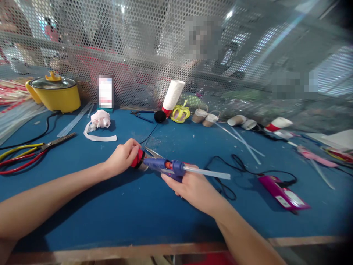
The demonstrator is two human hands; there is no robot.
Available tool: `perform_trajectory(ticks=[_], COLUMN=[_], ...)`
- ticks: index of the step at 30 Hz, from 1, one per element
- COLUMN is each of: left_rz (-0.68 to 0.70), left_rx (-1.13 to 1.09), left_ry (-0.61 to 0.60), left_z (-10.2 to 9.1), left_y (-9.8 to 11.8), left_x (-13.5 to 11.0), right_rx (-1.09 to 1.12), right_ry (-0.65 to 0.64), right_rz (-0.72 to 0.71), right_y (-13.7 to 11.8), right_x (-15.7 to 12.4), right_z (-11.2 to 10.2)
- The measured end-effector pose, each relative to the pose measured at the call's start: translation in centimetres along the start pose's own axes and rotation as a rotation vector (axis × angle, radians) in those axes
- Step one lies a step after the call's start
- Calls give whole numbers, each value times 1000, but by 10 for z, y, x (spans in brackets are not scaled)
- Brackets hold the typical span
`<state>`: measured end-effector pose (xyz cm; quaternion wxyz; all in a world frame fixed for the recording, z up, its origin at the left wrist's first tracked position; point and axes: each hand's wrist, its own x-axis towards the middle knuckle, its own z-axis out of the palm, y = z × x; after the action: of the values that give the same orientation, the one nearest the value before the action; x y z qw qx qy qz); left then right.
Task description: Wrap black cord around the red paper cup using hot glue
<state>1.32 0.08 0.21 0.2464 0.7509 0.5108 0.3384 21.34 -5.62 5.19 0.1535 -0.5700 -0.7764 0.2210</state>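
My right hand (193,186) is wrapped round a blue hot glue gun (156,162), with a long clear glue stick (209,172) poking out of its back end. The nozzle points left, at a small red and black round piece (138,158) pinched in my left hand (125,156). Whether the nozzle touches the piece I cannot tell, and my left fingers cover part of it. Just behind lies a pair of scissors (153,152), its handles hidden by the glue gun. A thin black cord (150,133) runs from near my left hand to a black ball (160,116).
Pliers (45,146) with red and yellow handles lie left, near a yellow electric pot (57,94) and white ribbon (100,121). Behind stand stacked paper cups (173,94) and a yellow crown-shaped piece (180,113). A purple power strip (284,195) and black cable (239,165) lie right.
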Motion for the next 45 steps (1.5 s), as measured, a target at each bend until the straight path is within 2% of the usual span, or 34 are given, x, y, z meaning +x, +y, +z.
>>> perform_trajectory(ticks=[3,9,18,26,31,34,38,41,45], left_rz=[15,18,20,55,65,67,73,95,133], left_rx=[1,13,1,13,10,5,4,-6,-13], left_ry=[10,9,-4,-9,-7,-1,12,26,44], left_z=[0,0,1,0,0,0,-1,-1,-1], left_y=[0,0,-1,-3,-3,-3,-4,-4,-4], left_x=[-1,-2,-2,-3,-2,-3,-5,-5,-6], right_rx=[-7,13,136,225,347,494,583,424,304], right_ry=[-2,-5,-20,2,-14,15,200,295,282], right_rz=[-46,-43,133,40,108,118,166,270,350], right_y=[0,0,1,5,12,22,48,73,99], right_x=[0,-1,6,22,27,33,56,79,99], right_z=[1,2,-5,-4,-4,-12,-26,-29,-21])
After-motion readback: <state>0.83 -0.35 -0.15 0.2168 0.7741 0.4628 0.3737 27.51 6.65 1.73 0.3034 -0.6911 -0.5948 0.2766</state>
